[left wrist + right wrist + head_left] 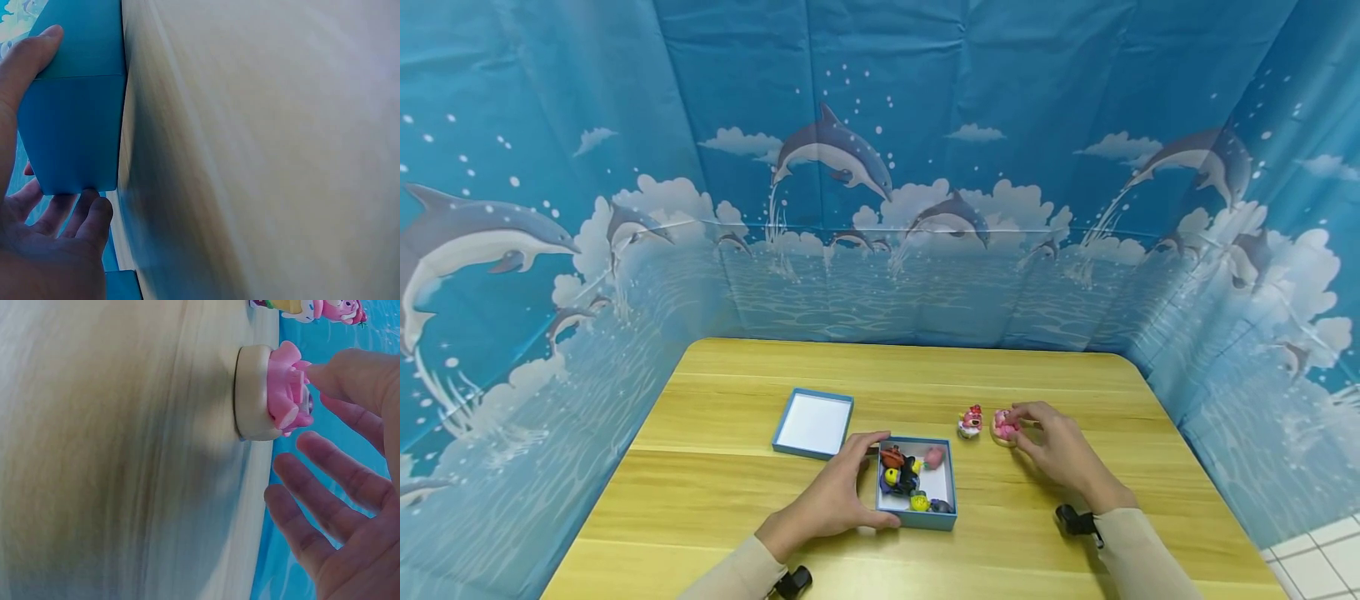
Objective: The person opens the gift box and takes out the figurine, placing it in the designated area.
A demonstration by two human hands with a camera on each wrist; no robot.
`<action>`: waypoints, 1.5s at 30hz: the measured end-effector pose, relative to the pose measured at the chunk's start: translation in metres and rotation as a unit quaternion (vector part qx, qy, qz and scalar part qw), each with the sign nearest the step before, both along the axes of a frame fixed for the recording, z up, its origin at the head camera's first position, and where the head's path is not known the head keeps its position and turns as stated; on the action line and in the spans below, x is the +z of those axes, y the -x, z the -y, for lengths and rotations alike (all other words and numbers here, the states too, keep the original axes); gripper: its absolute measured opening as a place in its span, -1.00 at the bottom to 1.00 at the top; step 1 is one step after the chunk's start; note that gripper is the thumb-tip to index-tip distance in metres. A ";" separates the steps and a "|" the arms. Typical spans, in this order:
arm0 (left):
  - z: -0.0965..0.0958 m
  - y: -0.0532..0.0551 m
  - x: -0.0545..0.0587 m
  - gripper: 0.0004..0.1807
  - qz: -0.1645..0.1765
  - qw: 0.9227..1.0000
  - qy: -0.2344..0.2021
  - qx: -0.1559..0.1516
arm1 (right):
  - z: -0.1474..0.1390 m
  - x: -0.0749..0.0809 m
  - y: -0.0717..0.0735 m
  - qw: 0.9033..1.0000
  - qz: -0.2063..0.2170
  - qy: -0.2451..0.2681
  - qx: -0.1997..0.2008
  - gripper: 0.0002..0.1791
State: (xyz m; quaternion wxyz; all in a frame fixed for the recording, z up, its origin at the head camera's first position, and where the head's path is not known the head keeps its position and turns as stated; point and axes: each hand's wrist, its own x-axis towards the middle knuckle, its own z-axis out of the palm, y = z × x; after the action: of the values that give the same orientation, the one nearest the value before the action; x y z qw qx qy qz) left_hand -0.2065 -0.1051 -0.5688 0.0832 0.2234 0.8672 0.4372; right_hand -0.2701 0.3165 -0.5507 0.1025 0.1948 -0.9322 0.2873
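My left hand [831, 493] holds a small blue open box [917, 520] at its left side, thumb on the front wall and fingers toward the back; the left wrist view shows the thumb on the box [75, 131]. Several small toy figures, orange, yellow, black and pink, lie inside against the white bottom. To the right of the box, my right hand [1070, 454] pinches a pink figurine [1003, 427] between thumb and index finger. Its round cream base [251, 394] stands on the table, and the other fingers spread apart from it.
A second pink figurine [970, 422] with a red top stands between the box and my right hand. The box's lid [812, 423] lies behind left, white inside up. The wooden table [715, 483] meets a dolphin-print curtain [880, 283] at the back.
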 end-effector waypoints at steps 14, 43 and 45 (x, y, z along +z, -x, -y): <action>0.001 -0.001 -0.001 0.43 -0.003 1.000 -0.008 -0.004 | 0.007 0.011 -0.004 0.999 -0.048 -0.005 -0.014 -0.60; 0.001 -0.001 -0.001 0.44 -0.008 1.000 -0.013 -0.007 | 0.043 0.046 -0.022 0.983 -0.183 -0.013 0.023 -0.55; 0.001 -0.001 -0.001 0.44 -0.009 1.000 -0.013 -0.007 | 0.047 0.048 -0.023 0.982 -0.185 -0.012 0.031 -0.54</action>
State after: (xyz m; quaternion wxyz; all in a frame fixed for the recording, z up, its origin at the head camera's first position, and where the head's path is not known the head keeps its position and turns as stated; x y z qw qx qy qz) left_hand -0.2054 -0.1063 -0.5698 0.0757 0.2346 0.8607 0.4454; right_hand -0.2467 0.2700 -0.5026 0.2622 0.2743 -0.8941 0.2380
